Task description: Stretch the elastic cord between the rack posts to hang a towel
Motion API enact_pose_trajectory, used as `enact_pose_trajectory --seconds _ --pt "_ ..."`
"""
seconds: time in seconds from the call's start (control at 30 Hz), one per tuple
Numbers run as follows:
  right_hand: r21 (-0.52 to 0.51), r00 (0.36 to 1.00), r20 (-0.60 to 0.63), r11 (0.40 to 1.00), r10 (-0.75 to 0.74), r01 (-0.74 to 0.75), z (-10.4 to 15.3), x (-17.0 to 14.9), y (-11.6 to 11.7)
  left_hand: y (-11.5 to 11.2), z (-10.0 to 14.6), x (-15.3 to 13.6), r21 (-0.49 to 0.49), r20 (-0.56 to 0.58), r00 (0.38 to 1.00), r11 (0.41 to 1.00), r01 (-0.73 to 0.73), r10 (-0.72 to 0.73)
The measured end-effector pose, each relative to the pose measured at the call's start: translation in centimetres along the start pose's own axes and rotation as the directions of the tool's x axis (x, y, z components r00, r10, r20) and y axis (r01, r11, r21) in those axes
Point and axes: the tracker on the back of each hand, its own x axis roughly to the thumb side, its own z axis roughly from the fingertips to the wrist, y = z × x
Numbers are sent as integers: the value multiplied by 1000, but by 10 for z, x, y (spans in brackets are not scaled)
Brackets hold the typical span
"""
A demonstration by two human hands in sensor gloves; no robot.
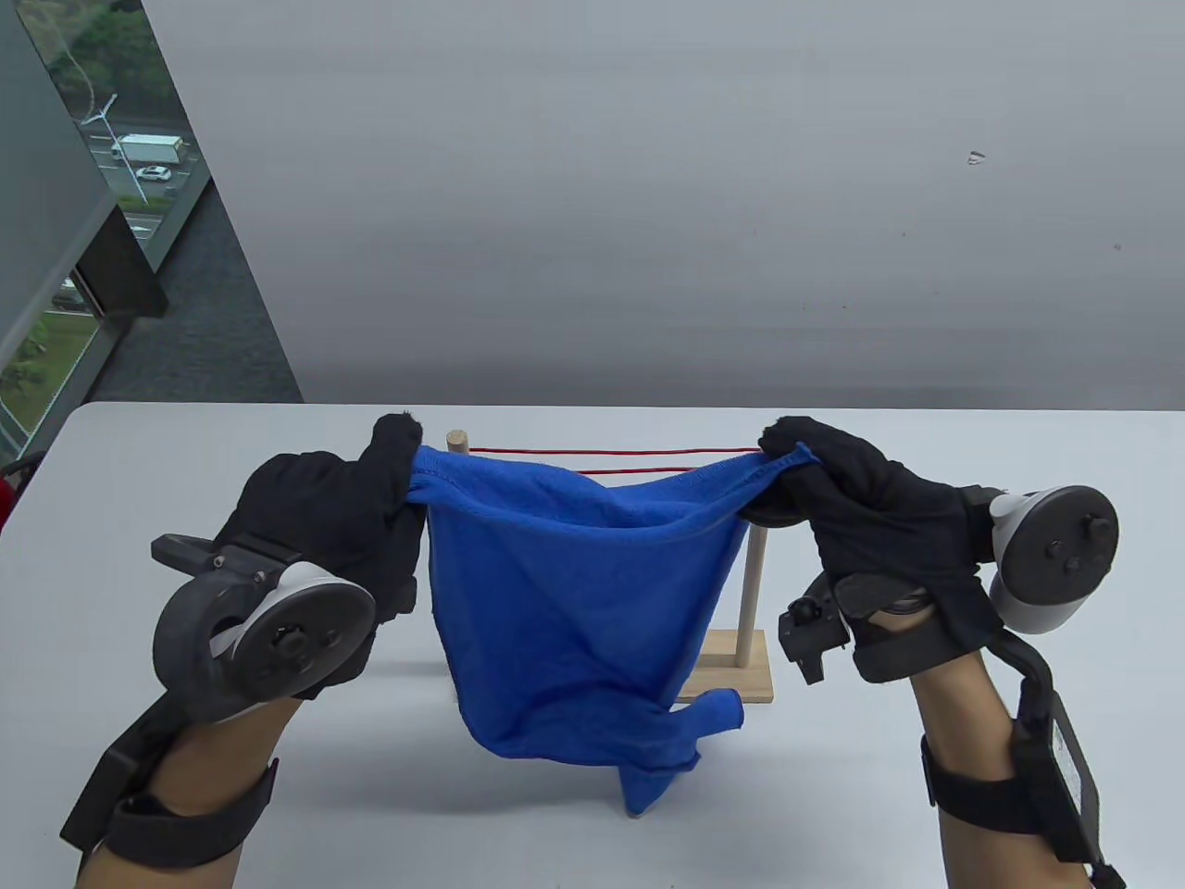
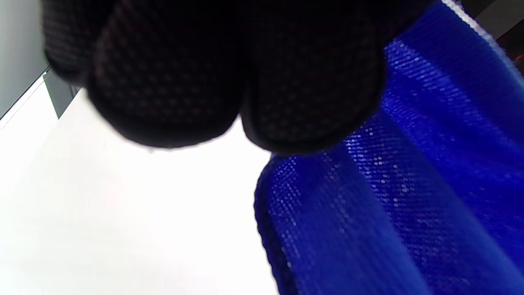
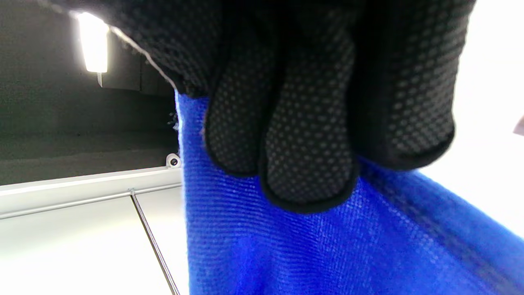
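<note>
Table view: red cord [image 1: 616,462] is already strung in two strands between the left post [image 1: 456,442] and right post [image 1: 752,583] of the wooden rack [image 1: 736,669]. I've got the blue towel [image 1: 574,611] spread in front of the cord, top edge about level with it. Left hand [image 1: 324,519] grips the left top corner, right hand [image 1: 852,500] grips the right one, both closed tight on fabric. The middle sags and the tail hangs down toward the table [image 1: 185,444].

Left wrist view: fingers [image 2: 172,82] curled shut, towel bunched just beside them. Can't see the actual pinch point.

Right wrist view: fingers [image 3: 307,135] folded down over the towel edge, firm hold.

Risks: towel looks not yet over the cord, so letting go now would likely drop it. Right hand sits right on top of the right post; a nudge or a hard pull could tip the light rack or pop the cord off. Uneven drape could let it slide off one side.
</note>
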Motion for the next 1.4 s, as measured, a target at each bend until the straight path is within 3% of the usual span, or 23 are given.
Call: enact_pose_trajectory --seconds 0.23,0.57,0.93,1.4 --pt "10 999 40 1000 -19 19 -13 9 5 10 -17 4 57 25 1000 998 -2 0" --pt "-26 997 76 1000 -15 17 -30 18 -2 6 -35 7 43 29 998 998 -53 52" --pt "-27 998 55 999 -29 30 -43 12 -10 -8 -58 15 23 39 997 997 -67 66" --pt "-17 995 -48 996 -91 90 -63 -23 -16 -47 -80 -17 -86 -56 988 985 -146 142"
